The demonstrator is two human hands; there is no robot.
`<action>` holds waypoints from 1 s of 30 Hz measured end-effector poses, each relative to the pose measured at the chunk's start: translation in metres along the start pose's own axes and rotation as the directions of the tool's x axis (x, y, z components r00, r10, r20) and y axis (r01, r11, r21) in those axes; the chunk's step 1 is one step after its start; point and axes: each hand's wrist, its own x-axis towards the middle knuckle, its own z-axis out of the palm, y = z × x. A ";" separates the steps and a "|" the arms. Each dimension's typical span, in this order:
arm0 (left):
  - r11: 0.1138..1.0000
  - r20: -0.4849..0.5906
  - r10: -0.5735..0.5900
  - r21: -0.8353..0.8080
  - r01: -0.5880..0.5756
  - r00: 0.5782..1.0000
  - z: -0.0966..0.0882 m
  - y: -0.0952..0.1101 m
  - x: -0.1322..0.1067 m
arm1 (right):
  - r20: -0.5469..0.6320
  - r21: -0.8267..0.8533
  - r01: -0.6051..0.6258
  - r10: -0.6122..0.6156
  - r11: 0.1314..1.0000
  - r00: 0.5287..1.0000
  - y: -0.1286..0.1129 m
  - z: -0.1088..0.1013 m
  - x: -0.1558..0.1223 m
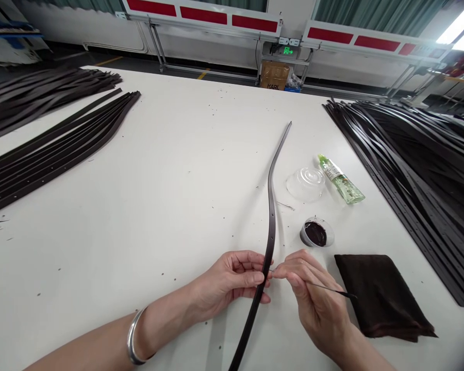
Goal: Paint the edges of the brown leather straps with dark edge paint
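Observation:
A long dark strap [271,226] with small punched holes runs away from me across the white table. My left hand [235,281] pinches it on edge between thumb and fingers, and a silver bangle circles that wrist. My right hand [315,296] is closed around a thin metal tool [328,289] with a dark flattened end pointing right. The tool's other tip meets or nearly meets the strap's right edge, beside my left fingers. Just beyond my right hand stands a small clear cup of dark paste [316,234]. A folded dark brown cloth [382,293] lies to its right.
An upturned clear plastic cup [306,184] and a green-capped tube [342,179] lie behind the paste. Dark straps [406,185] are piled along the right side. More straps [62,141] lie at the left. Small dark scraps dot the white table [139,221].

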 end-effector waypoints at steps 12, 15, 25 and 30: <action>1.000 -0.002 0.014 0.021 -0.014 1.000 0.001 0.000 -0.001 | 0.006 -0.029 -0.051 0.052 0.998 0.999 -0.001 0.001 -0.002; 0.999 -0.008 0.016 0.031 -0.015 1.000 0.002 0.000 -0.001 | 0.023 -0.023 -0.059 0.060 0.998 0.998 -0.001 0.002 -0.002; 0.999 -0.015 0.017 0.048 -0.017 1.000 0.003 0.000 -0.001 | 0.025 -0.036 -0.072 0.073 0.997 0.997 0.000 0.002 -0.004; 0.999 -0.018 0.024 0.044 -0.023 1.000 0.003 -0.001 -0.001 | 0.035 -0.028 -0.069 0.070 0.997 0.997 0.000 0.002 -0.003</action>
